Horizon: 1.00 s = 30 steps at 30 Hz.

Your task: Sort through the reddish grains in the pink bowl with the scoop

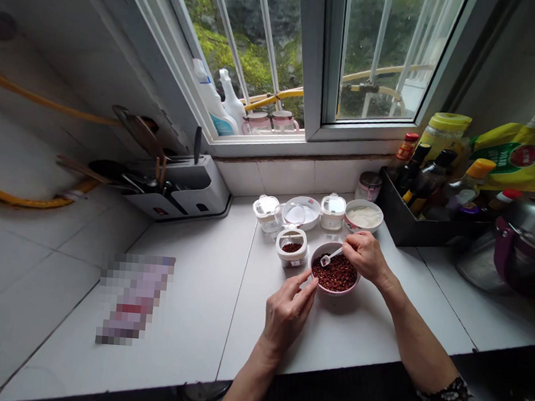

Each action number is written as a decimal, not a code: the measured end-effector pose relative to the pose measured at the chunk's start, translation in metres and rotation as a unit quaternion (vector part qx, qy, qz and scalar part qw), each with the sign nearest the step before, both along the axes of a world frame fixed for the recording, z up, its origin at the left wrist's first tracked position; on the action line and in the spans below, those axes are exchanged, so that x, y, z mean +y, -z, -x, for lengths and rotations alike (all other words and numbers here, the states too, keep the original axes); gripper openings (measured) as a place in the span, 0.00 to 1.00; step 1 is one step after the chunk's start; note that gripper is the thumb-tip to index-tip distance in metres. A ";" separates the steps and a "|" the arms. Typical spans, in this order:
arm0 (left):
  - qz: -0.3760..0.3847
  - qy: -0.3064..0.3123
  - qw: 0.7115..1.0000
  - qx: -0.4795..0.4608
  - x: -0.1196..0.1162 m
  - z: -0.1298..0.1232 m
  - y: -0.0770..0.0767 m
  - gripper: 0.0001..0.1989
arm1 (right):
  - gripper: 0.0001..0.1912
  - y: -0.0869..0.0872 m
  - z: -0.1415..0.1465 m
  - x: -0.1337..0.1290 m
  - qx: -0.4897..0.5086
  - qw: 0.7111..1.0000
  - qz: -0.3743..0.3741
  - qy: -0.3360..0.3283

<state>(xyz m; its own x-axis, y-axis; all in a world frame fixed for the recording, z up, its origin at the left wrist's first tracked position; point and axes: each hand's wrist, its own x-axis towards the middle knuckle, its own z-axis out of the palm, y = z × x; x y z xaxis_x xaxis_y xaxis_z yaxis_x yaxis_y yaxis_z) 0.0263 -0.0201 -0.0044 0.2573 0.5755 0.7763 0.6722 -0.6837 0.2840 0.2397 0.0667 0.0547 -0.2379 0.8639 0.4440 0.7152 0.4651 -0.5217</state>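
Here, between the counter's (186,293) front and back edges, the left hand (286,313), loosely open, touches the bowl (335,292) of dark-red grains; the right hand (367,256) pinches a white spoon (325,260) over it. The adjacent jar (293,262) holds fewer grains. Containers line the back edge, below a barred window (360,132).

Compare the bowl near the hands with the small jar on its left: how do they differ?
The bowl is round and wider; the jar is narrower, with a thick white rim. The left hand touches the bowl, and the right hand holds a spoon over it; no hand is at the jar. Both contain dark red grains.
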 end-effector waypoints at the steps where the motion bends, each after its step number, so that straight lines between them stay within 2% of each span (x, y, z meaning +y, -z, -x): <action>1: -0.001 0.000 1.000 -0.001 0.000 0.000 0.000 0.14 | 0.16 0.000 0.000 0.000 0.002 1.000 -0.001 0.001; 30: -0.001 -0.003 1.000 -0.001 0.000 -0.001 -0.001 0.14 | 0.16 -0.001 0.002 -0.002 0.019 1.000 0.002 0.008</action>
